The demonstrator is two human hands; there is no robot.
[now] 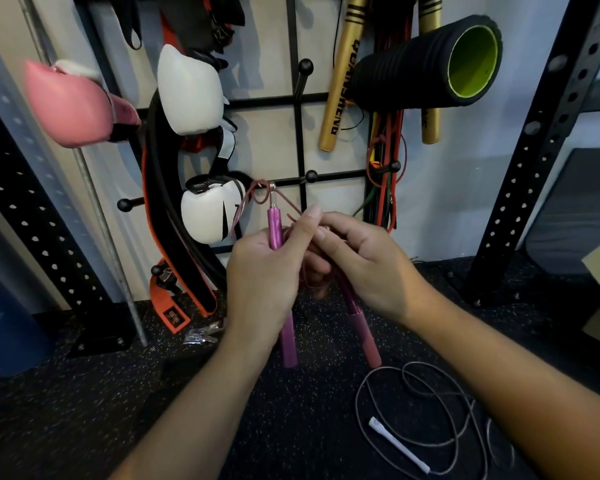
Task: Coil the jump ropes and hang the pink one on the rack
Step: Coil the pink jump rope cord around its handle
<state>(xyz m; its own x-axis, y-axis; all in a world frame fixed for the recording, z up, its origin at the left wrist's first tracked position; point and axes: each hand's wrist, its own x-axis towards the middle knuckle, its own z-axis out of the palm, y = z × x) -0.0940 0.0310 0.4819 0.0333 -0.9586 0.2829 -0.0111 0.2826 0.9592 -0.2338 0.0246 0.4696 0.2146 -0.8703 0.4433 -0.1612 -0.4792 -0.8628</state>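
Note:
My left hand (pixel 267 271) grips one handle of the pink jump rope (pixel 276 226), held upright with its metal tip up. A thin reddish cord loops out of that tip toward my hands. My right hand (pixel 361 261) grips the second pink handle (pixel 361 327), which slants down to the right, and its fingers pinch the cord. Both hands are in front of the black wall rack (pixel 300 140), just below its peg (pixel 311 176). A second jump rope (pixel 426 403) with a grey cord and white handle (pixel 397 445) lies loosely looped on the floor at lower right.
The rack holds a pink boxing glove (pixel 70 105), white gloves (pixel 191 91), a black and orange belt (pixel 167 216), gold sticks (pixel 340 74), a black foam roller (pixel 430 64) and resistance bands (pixel 385 168). Black perforated uprights (pixel 548 133) flank it. The speckled floor (pixel 84 410) lies below.

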